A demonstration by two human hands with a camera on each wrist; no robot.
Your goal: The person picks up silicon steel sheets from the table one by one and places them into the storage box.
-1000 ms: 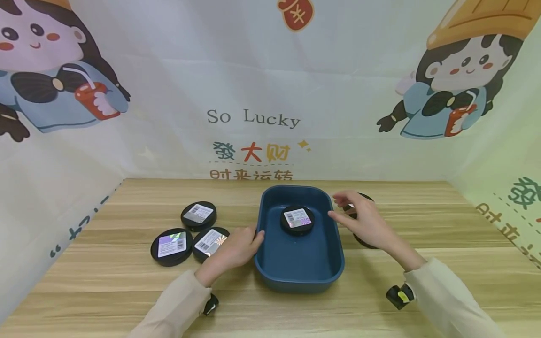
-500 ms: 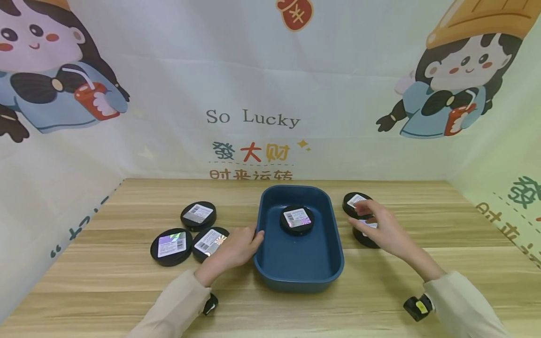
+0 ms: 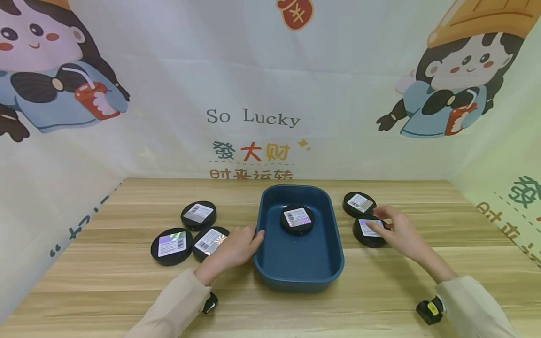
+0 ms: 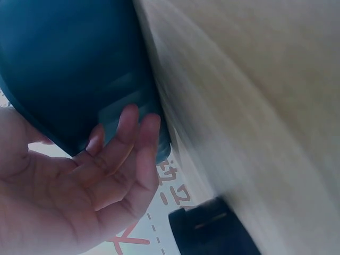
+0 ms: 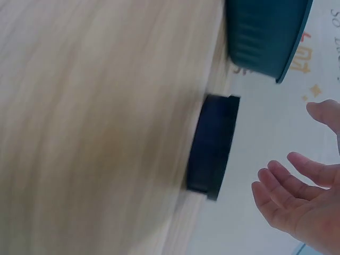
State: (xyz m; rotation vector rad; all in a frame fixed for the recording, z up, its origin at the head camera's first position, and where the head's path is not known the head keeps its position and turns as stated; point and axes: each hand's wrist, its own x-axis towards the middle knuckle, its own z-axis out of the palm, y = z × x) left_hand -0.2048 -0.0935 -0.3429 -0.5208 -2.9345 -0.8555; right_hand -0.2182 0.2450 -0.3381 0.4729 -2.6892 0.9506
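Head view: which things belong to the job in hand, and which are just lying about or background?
Seemingly part of the job:
Blue bin, held by the left hand
Black disc inside it
Two discs right of the bin, near the right hand
Three discs left of the bin

Just background:
Wooden table
Printed backdrop

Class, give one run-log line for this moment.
Left hand: holds blue rectangular bin; Right hand: empty, over black round labelled disc; In bin: one matching disc; Beside bin: three discs left, two right
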